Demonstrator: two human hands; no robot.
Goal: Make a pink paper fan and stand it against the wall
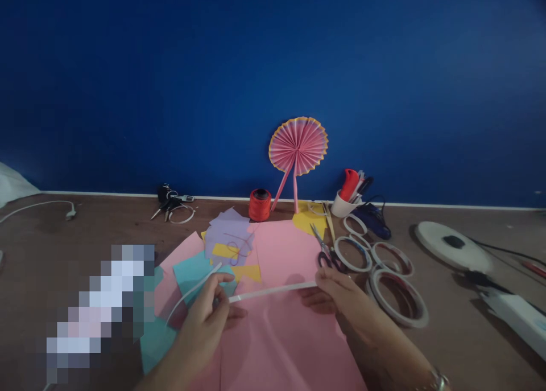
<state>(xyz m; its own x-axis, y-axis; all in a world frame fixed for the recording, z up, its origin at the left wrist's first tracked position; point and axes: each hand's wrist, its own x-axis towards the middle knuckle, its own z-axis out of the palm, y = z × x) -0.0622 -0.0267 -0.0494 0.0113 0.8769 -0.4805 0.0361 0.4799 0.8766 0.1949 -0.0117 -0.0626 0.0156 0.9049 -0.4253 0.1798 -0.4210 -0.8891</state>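
A narrow white strip (277, 291), which looks like tape, is stretched between my hands above the pink paper (264, 351). Its left end is pinched in my left hand (209, 311), with the index finger bent. My right hand (336, 291) is closed on the other end, thumb and index finger together. A thin white curl (187, 294) arcs beside my left hand over the turquoise paper (191, 271); whether it joins the strip I cannot tell. Just beyond my right hand lie scissors (323, 254) with black handles, points away from me.
Tape rolls (398, 300) lie at the right. Behind the papers are a red spool (260, 205), a pleated pink paper fan (298, 146) against the blue wall, and a white cup (342, 204) of tools. Keys (170, 203) lie back left; a round white device (454, 246) sits far right.
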